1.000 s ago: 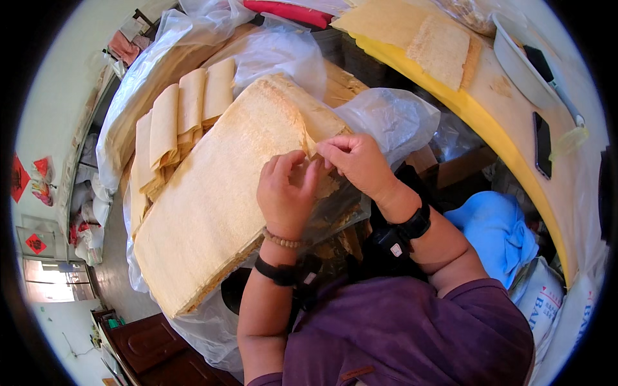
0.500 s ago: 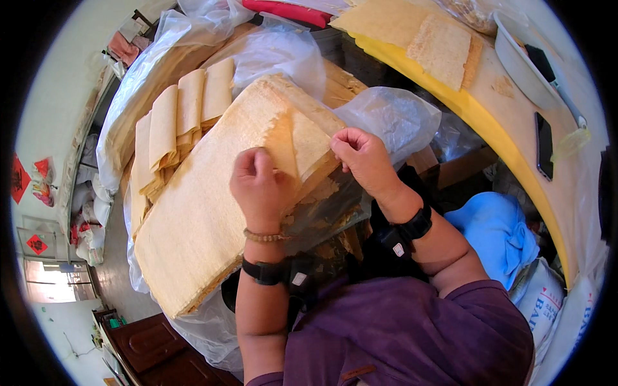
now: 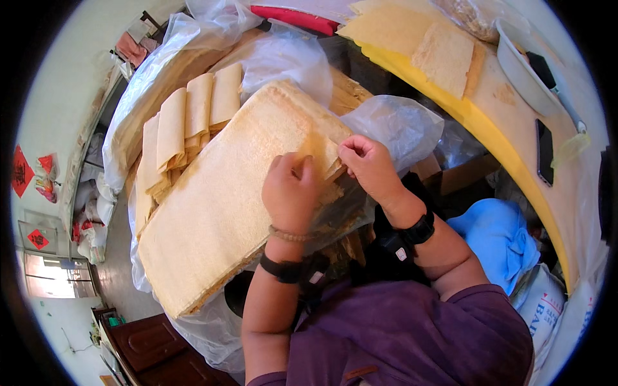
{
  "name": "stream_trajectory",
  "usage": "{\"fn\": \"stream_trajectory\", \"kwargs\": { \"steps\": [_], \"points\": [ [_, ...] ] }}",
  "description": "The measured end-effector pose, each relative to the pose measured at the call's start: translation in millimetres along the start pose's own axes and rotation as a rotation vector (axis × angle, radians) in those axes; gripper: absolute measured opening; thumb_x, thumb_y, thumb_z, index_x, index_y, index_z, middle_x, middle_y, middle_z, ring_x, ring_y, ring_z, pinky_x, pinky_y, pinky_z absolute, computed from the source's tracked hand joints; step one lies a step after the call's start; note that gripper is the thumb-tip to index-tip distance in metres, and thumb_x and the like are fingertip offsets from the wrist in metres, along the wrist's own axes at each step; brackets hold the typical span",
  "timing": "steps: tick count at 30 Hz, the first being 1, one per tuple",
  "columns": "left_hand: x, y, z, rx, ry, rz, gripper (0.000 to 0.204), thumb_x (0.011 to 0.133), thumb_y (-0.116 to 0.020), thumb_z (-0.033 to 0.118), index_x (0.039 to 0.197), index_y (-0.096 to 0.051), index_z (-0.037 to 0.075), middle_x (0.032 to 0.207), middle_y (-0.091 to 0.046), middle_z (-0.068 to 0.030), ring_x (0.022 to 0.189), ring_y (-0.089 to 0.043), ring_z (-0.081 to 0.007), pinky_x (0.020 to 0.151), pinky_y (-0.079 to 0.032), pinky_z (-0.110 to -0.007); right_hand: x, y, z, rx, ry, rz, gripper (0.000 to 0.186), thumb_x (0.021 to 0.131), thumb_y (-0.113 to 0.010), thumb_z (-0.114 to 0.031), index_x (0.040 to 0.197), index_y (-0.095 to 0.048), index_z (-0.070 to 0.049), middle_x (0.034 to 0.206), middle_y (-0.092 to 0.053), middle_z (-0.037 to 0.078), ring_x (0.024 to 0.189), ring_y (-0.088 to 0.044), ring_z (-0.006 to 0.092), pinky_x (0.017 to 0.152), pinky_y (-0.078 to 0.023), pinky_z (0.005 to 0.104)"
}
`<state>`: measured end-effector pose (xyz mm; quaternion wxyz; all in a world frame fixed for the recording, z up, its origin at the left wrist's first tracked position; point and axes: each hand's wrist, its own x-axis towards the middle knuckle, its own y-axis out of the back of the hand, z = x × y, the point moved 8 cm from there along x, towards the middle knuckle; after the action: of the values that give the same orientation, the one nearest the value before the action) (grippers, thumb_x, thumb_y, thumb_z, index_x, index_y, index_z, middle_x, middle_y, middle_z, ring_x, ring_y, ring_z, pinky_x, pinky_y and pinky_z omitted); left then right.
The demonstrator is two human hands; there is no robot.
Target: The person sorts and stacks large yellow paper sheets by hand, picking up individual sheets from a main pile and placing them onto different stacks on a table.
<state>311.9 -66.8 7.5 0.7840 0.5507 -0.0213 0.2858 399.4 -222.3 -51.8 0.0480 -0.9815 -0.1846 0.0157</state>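
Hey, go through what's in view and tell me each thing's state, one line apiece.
Sheet stack: flat, edges ragged
Left hand: partly curled, over the stack, blurred
Right hand: curled at the stack's corner, grip unclear
Folded sheets: folded, overlapping in a row
Clear plastic: crumpled
Phone: lying down, dark
Blue cloth: bunched up

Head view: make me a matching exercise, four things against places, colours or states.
1. Folded sheets
2. Phone
3. Cloth at lower right
4. Right hand

A. Blue and rumpled
B. Fingers curled, at the right end of the stack
C. Side by side, upper left of the stack
D. Dark, nearer the basin than the stack

Pairs: 1-C, 2-D, 3-A, 4-B
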Motion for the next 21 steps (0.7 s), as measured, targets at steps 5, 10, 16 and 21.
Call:
{"fn": "stream_trajectory", "kwargs": {
  "steps": [5,10,16,21],
  "points": [
    [3,7,-56,-0.968,0.326,0.225,0.014,0.095,-0.065,0.012,0.099,-0.070,-0.001,0.083,-0.068,-0.0008,0.069,-0.056,-0.0053,0.060,-0.046,-0.027,-7,15,-22,-0.381,0.097,0.184,0.011,0.088,-0.065,-0.011,0.092,-0.067,-0.001,0.078,-0.067,0.012,0.075,-0.066,0.0240,0.069,-0.051,0.0364],
    [1,5,-46,-0.768,0.210,0.163,0.014,0.097,-0.065,0.013,0.098,-0.066,-0.001,0.081,-0.067,-0.0025,0.072,-0.055,-0.0057,0.063,-0.045,-0.026,-50,-48,-119,-0.550,0.852,0.135,0.012,0.087,-0.064,-0.009,0.098,-0.061,-0.006,0.095,-0.062,0.014,0.092,-0.061,0.0347,0.082,-0.050,0.0423],
    [17,52,-88,-0.752,0.246,0.330,0.020,0.096,-0.068,0.013,0.081,-0.061,0.002,0.071,-0.056,0.0025,0.065,-0.045,-0.0059,0.057,-0.040,-0.026,-15,-77,-60,-0.655,0.627,-0.048,0.017,0.084,-0.067,-0.008,0.101,-0.063,-0.007,0.098,-0.063,0.013,0.093,-0.062,0.0377,0.080,-0.051,0.0451],
    [12,102,-92,-0.895,0.206,0.411,0.013,0.096,-0.068,0.015,0.094,-0.065,0.003,0.074,-0.066,-0.0035,0.067,-0.057,-0.0097,0.060,-0.046,-0.028,-27,-100,-74,-0.933,0.593,-0.126,0.018,0.082,-0.067,-0.012,0.099,-0.066,-0.007,0.105,-0.062,0.012,0.098,-0.062,0.0336,0.083,-0.051,0.0428]
  ]
}}
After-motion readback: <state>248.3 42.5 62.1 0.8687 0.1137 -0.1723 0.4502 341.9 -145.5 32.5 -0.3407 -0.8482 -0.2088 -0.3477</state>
